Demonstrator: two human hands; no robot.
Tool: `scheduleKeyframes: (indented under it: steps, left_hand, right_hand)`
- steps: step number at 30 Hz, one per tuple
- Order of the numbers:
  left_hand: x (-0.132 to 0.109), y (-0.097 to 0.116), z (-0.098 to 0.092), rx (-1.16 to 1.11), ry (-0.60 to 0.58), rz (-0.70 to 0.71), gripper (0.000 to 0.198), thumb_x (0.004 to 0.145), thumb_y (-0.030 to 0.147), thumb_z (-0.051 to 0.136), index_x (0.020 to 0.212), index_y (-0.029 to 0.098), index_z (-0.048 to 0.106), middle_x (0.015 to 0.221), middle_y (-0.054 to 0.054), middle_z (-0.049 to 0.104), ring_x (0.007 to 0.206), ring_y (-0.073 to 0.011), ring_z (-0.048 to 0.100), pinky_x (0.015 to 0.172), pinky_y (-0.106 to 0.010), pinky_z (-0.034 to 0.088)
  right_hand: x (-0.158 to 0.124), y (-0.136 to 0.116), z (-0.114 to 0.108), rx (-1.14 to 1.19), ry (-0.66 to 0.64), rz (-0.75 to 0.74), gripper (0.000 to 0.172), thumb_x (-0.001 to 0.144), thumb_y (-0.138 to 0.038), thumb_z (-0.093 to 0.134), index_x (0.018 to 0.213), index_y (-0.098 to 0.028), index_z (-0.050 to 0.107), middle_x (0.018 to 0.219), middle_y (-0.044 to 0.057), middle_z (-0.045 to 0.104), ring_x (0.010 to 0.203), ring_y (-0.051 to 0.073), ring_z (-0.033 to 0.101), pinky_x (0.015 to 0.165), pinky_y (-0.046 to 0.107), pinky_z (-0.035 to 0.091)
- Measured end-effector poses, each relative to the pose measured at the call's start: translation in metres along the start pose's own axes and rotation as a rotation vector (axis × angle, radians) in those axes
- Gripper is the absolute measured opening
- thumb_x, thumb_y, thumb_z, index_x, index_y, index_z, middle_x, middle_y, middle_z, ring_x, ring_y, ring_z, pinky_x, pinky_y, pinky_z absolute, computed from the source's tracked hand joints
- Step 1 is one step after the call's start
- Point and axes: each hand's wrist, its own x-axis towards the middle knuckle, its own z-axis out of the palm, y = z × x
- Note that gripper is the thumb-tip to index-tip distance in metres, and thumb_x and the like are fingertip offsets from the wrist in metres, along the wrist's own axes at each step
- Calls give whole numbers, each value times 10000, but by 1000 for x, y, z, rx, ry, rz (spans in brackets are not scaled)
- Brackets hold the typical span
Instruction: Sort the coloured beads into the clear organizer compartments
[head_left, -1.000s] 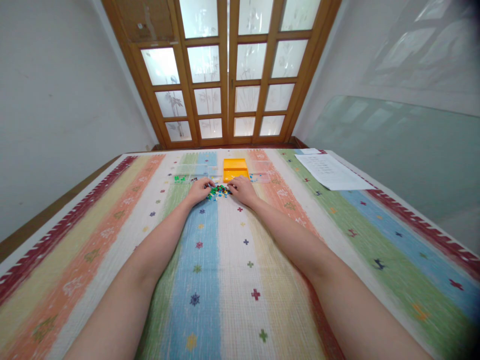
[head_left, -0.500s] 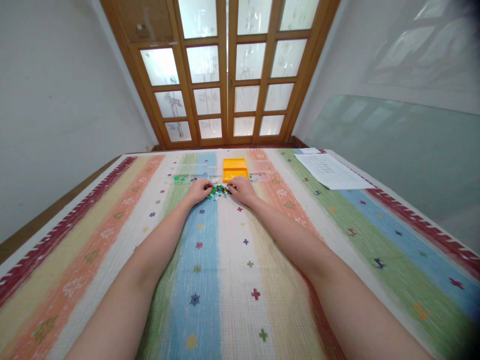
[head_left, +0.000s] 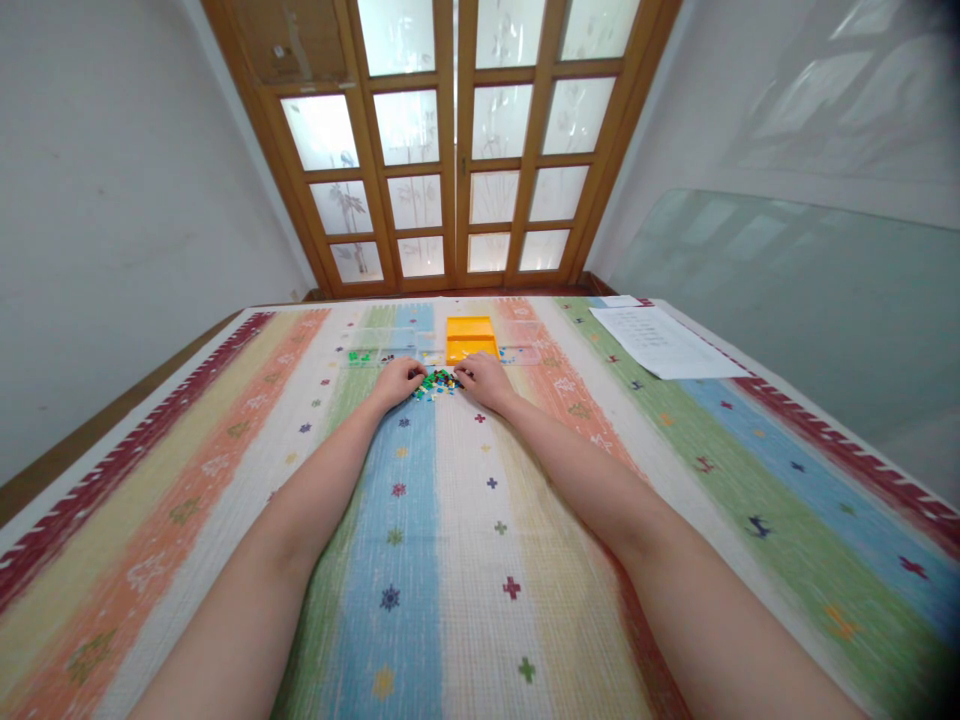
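A small heap of tiny coloured pieces (head_left: pixel 436 381), green, blue and dark, lies on the striped cloth far out in front of me. My left hand (head_left: pixel 400 380) rests at the heap's left edge, fingers curled down onto the pieces. On the right edge sits my right hand (head_left: pixel 486 379), its fingers bent and pinched at the pile. What either hand holds is too small to make out. An orange tray (head_left: pixel 469 338) stands just behind the heap.
Clear shallow trays (head_left: pixel 381 347) flank the orange one, the left with a few green bits in it. A printed sheet of paper (head_left: pixel 660 341) lies at the far right. Wooden glazed doors (head_left: pixel 457 140) stand beyond the table's far edge.
Almost nothing differs; both hands stay at the heap, with only slight finger shifts among the pieces.
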Motion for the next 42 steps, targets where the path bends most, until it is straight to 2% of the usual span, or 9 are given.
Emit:
scheduleKeyframes:
  steps: [13, 18, 23, 28, 36, 42]
  left_hand:
    - [0, 3, -1, -21, -52, 39, 113, 819, 243, 689, 855, 198, 786, 849, -52, 694, 775, -195, 597, 791, -330, 500]
    - [-1, 6, -1, -30, -39, 25, 94, 837, 239, 681, 833, 193, 763, 866, -54, 703, 796, -197, 602, 774, -319, 495]
    - [-1, 15, 0, 23, -8, 29, 116, 854, 296, 712, 823, 196, 763, 833, -58, 687, 795, -206, 595, 812, -338, 492]
    - [-1, 15, 3, 5, 6, 6, 112, 861, 281, 708, 808, 200, 763, 813, -51, 681, 799, -206, 596, 835, -341, 490]
    - [0, 6, 9, -236, 99, -101, 147, 907, 313, 629, 898, 200, 724, 827, -30, 714, 775, -189, 624, 765, -312, 488]
    - [7, 4, 7, -632, 203, -248, 169, 854, 357, 679, 888, 195, 642, 826, -29, 721, 670, -153, 605, 655, -271, 481]
  right_hand:
    - [1, 0, 1, -13, -15, 2, 200, 1013, -267, 601, 1007, -208, 791, 1003, 87, 757, 1001, 242, 609, 898, 345, 394]
    - [1, 1, 2, -9, -14, 2, 205, 1015, -270, 598, 1019, -212, 795, 1005, 85, 756, 995, 241, 611, 899, 346, 399]
    - [1, 1, 2, -3, -3, -6, 211, 1016, -264, 592, 1005, -211, 795, 997, 85, 758, 993, 243, 616, 898, 348, 401]
    - [1, 0, 2, -6, -12, 2, 214, 1018, -266, 587, 1005, -212, 793, 1003, 86, 759, 1003, 243, 617, 906, 351, 404]
    - [1, 1, 2, -11, 2, -20, 207, 1019, -264, 593, 993, -208, 791, 990, 82, 760, 983, 236, 621, 885, 338, 399]
    - [1, 0, 0, -22, -21, -10, 212, 1025, -275, 595, 1003, -199, 792, 993, 85, 758, 985, 237, 615, 889, 333, 389]
